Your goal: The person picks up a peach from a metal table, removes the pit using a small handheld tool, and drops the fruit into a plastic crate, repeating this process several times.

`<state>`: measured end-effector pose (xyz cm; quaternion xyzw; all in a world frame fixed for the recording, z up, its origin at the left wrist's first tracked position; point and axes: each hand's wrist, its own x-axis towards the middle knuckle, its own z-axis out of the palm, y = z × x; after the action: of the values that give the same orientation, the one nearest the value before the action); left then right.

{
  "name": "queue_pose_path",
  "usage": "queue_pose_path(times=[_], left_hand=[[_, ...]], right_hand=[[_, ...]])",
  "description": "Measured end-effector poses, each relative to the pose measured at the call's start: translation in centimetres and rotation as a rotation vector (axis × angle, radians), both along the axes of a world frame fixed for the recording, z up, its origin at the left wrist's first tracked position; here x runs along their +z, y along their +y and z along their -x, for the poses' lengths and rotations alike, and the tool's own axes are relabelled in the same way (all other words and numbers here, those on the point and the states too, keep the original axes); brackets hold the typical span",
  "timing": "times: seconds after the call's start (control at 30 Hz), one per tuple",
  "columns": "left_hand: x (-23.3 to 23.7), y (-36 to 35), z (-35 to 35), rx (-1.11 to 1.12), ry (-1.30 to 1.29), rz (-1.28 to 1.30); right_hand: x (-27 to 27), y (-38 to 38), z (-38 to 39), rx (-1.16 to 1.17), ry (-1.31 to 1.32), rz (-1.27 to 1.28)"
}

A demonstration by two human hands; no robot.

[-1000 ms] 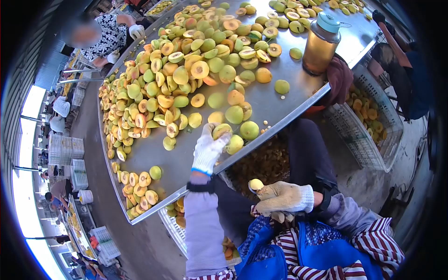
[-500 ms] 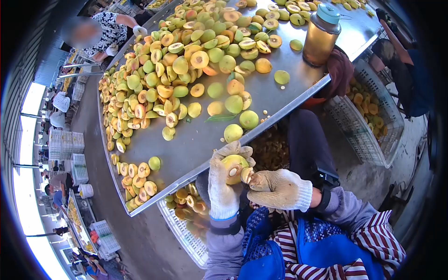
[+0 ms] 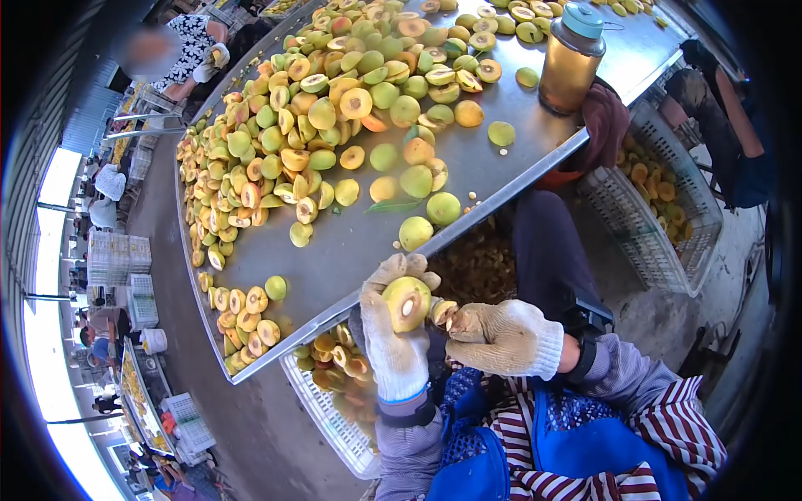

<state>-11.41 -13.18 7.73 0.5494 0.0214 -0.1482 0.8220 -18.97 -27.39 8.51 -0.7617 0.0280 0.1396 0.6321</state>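
Note:
My left hand (image 3: 393, 334), in a stained white work glove, grips a yellow-green stone fruit half (image 3: 407, 304). Its cut face is turned up, with a pale spot at the centre. Just to the right, my right hand (image 3: 508, 338), also gloved, is closed. A small yellowish-brown rounded piece (image 3: 443, 312) sticks out at its fingertips, close to the fruit; I cannot make out what it is. Both hands are in front of the metal table (image 3: 334, 259), where a large pile of halved fruit (image 3: 317, 117) lies. Several halves (image 3: 251, 313) sit apart at the near left corner.
A bottle of amber liquid (image 3: 571, 63) stands on the table beside a dark red cloth (image 3: 603, 125). White crates (image 3: 693, 259) of fruit are at the right and under the table edge (image 3: 334, 442). Across the table is a co-worker (image 3: 188, 50); other people work farther left.
My left hand has shifted slightly left with the fruit half, whose cut face now shows more fully. My right hand has barely moved. The co-worker's hands have come closer together.

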Motion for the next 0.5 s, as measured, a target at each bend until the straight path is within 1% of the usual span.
queue_pose_path(times=[0.03, 0.07, 0.13, 0.17, 0.27, 0.3, 0.37, 0.4, 0.43, 0.47, 0.5], left_hand=[[-0.1, 0.0, 0.2, -0.024, 0.026, 0.051], [0.0, 0.0, 0.4, -0.05, 0.056, 0.069], [0.0, 0.0, 0.7, -0.06, 0.013, 0.147], [0.0, 0.0, 0.9, -0.064, -0.009, 0.186], [1.4, -0.4, 1.7, -0.115, -0.334, -0.319], [1.2, -0.1, 1.7, -0.127, -0.318, -0.352], [0.6, 0.5, 1.2, -0.155, -0.296, -0.42], [0.6, 0.2, 1.5, -0.137, -0.232, -0.324], [0.4, 0.3, 1.4, -0.121, -0.164, -0.161], [0.0, 0.5, 1.2, -0.106, -0.092, 0.0], [-0.2, 0.7, 1.1, -0.091, -0.022, 0.16]], right_hand=[[-0.1, 0.1, 0.0, -0.003, -0.002, -0.081], [0.1, 0.1, 0.0, 0.0, 0.044, -0.076], [0.6, 0.2, -0.1, 0.006, 0.136, -0.065], [0.4, 0.2, 0.0, -0.006, 0.056, -0.017], [-1.4, 0.5, 0.4, -0.065, -0.152, 0.114], [-2.0, 0.8, 0.3, -0.086, -0.205, 0.145], [-2.1, 1.0, 0.3, -0.107, -0.201, 0.184], [-1.6, 0.9, 0.5, -0.106, -0.138, 0.196], [-0.7, 0.8, 0.7, -0.102, -0.072, 0.208], [0.4, 0.2, 0.6, -0.042, -0.049, 0.189], [0.2, 0.4, 0.6, -0.047, -0.051, 0.101]])
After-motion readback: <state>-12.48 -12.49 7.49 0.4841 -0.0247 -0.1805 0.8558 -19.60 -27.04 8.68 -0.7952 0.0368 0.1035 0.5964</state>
